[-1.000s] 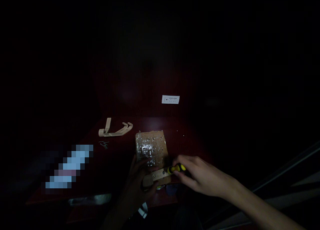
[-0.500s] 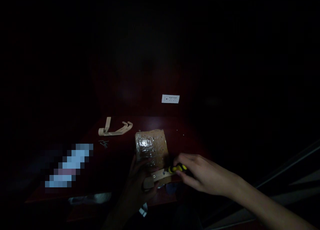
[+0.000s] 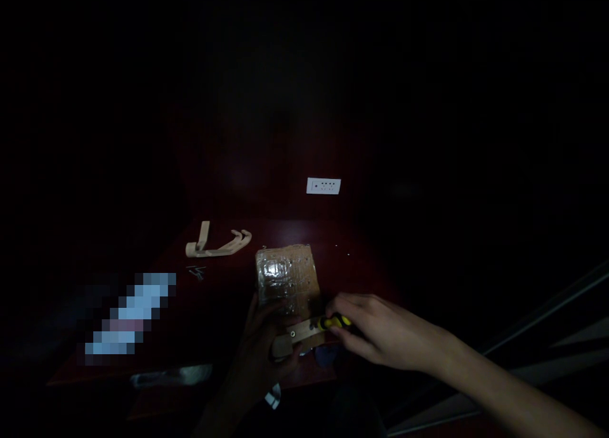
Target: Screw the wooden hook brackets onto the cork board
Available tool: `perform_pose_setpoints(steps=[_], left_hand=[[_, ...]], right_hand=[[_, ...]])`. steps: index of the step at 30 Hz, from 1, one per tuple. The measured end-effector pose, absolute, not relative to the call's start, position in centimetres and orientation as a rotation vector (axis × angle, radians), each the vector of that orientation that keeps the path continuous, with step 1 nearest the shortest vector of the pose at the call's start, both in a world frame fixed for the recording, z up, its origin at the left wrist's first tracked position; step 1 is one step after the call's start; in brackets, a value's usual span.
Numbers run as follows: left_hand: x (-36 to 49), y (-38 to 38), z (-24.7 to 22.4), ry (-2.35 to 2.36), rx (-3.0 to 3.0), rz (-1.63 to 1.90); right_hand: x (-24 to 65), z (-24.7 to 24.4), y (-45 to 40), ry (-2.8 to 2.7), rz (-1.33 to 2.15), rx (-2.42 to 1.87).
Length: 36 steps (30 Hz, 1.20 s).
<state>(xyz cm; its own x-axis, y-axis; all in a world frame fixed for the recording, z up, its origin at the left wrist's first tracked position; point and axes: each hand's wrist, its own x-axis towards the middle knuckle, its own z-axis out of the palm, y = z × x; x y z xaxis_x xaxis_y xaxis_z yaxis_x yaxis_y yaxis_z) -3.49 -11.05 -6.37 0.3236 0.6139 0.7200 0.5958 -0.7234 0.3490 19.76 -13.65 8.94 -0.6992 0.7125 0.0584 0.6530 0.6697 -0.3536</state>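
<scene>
My left hand, in deep shadow, is closed round the rounded end of a light wooden piece, which lies across the near end of a cardboard block wrapped in shiny clear tape. A screw head shows in the wood beside my left fingers. My right hand grips a yellow and black screwdriver between thumb and fingers. Its front end is over the right part of the wooden piece; the tip itself cannot be made out.
On the dark red table, light wooden hook-shaped pieces lie at the back left, with several loose screws near them. A blurred bright blue patch is at the left. A white socket plate is on the wall.
The screwdriver and my right hand have shifted slightly left along the wooden piece. My left hand keeps its hold. The whole view has moved very slightly.
</scene>
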Motion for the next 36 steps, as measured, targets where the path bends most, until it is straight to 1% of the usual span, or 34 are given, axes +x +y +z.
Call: perform_pose_setpoints(steps=[3, 7, 15, 26, 36], left_hand=[[-3.4, -11.1, -6.3, 1.158, 2.522, 1.394], [-3.3, -11.1, -6.2, 1.147, 2.485, 1.420], [-3.2, -11.2, -5.9, 1.148, 2.471, 1.409], [-3.1, -11.0, -6.1, 1.205, 2.479, 1.427], [-3.0, -10.9, -6.2, 1.217, 2.507, 1.454]], right_hand=[[19.6, 9.2, -13.6, -2.706, 0.451, -1.129], [19.0, 10.2, -13.4, -2.789, 0.359, -1.137], [17.3, 11.4, -13.1, -3.002, 0.015, -1.250], [17.4, 9.9, -13.4, -2.868, -0.047, -1.319], [17.1, 9.1, -13.5, -2.790, -0.018, -1.454]])
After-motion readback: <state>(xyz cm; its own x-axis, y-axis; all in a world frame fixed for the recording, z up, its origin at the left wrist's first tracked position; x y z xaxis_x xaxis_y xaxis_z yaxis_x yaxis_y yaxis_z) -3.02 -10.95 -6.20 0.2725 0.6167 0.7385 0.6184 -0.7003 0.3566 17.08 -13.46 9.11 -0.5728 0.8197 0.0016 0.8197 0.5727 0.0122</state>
